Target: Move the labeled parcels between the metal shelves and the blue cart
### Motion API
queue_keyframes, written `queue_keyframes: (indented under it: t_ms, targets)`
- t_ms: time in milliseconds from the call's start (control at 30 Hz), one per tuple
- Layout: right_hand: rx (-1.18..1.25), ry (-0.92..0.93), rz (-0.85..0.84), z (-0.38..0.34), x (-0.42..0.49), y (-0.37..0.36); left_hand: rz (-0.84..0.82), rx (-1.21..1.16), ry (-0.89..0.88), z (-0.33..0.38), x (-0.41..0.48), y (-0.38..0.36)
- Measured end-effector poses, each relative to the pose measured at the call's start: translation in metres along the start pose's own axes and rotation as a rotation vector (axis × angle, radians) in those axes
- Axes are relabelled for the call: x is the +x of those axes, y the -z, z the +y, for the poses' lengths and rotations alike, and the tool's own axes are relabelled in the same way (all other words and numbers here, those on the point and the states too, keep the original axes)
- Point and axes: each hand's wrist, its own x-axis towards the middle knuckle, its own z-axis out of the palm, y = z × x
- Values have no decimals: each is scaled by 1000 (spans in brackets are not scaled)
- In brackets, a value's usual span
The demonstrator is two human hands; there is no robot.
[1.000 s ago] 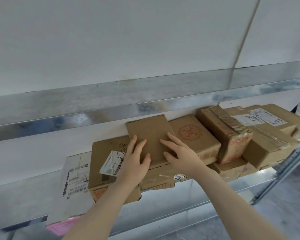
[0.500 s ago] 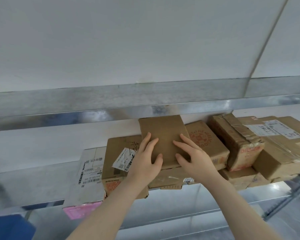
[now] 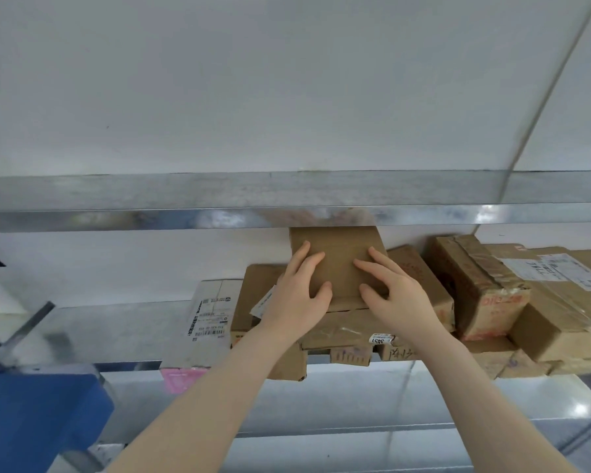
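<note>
- We press our left hand [image 3: 299, 295] and right hand [image 3: 394, 295], fingers spread open, flat on the top box [image 3: 338, 264].
- It sits on other parcels [image 3: 342, 332] on the shelf [image 3: 116, 329].
- The blue cart [image 3: 31, 414] stands near left.

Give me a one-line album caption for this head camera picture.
Both hands, left hand and right hand, rest flat on a plain cardboard parcel atop stacked boxes on a metal shelf.

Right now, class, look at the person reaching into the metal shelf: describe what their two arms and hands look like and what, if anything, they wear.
Both arms are bare as far as the view reaches, with no sleeves in sight. The left hand and the right hand wear no gloves. No rings, watch, bracelet or markings show on the fingers or wrists. The forearms look slim and the fingernails look short and plain.
</note>
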Motion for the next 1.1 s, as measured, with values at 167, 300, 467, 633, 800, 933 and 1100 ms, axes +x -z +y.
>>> queue_keyframes:
  t_ms: [167,300,467,633,800,933,1100]
  targets:
    - [48,50,-30,-18,1,-10,59,62,16,-7,-8,22]
    - [100,111,-106,-46,5,-37,145,101,65,-26,-30,54]
    - [167,237,-243,-99,4,-92,262,162,195,-61,-79,108]
    - [255,390,-383,-165,-5,-164,394,225,337,-91,-143,174]
    - [355,526,-556,-244,-32,-246,536,302,511,-123,-226,237]
    - [431,644,-725,-322,-68,-306,651,357,664,-148,-301,291]
    - [458,768,-861,-403,-119,-370,737,437,779,-180,-383,351]
